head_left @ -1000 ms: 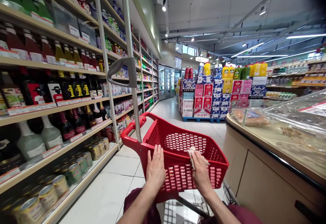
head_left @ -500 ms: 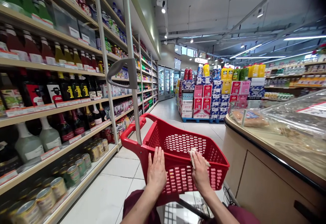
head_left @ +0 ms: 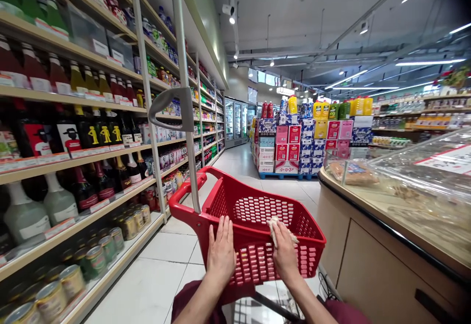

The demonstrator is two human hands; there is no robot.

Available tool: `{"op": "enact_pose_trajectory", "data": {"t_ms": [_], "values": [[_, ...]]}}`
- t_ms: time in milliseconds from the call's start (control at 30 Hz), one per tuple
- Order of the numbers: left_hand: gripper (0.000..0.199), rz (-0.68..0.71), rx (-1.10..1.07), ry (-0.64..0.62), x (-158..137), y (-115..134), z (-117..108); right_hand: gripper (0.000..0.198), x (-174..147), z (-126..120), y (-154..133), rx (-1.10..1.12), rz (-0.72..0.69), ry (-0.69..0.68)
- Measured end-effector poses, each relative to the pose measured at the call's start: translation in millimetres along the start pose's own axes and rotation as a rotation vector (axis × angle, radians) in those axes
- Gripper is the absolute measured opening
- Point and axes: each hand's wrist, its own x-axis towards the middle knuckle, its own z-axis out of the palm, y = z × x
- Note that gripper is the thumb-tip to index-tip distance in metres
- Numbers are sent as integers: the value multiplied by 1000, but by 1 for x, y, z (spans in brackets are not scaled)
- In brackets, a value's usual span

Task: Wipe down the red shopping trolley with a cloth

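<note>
In front of me stands a red plastic shopping cart with perforated basket walls. My left hand lies flat against its near side, fingers stretched upward and holding nothing. Farther right, my right hand presses a crumpled cream cloth onto the top rim of the near wall. Part of the cloth is hidden under the fingers. A metal pole with a grey handle rises at the cart's left end. The basket's inside bottom is mostly hidden by the near wall.
Shelves of bottles and cans line the left side. A display counter with clear covers stands close on the right, cables near its foot. Stacked drink boxes stand ahead on a blue pallet, with tiled floor around the cart.
The whole view has shifted slightly, so cart and surroundings appear a little farther left. Both hands keep nearly the same places on the cart, the right still on the cloth.
</note>
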Motion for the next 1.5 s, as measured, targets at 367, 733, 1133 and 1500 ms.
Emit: {"op": "enact_pose_trajectory", "data": {"t_ms": [367,733,1133,1500], "values": [[52,-266,19,286,19,-94,-38,83,6,27,-49,131,-103,-125],[33,-198,2,186,22,-103,-47,61,44,73,-147,354,-135,-64],[55,-147,-95,137,18,-83,-39,50,-18,50,-108,249,-526,-161],[53,-140,-109,147,19,-78,-37,51,17,48,-121,289,-503,-145]]}}
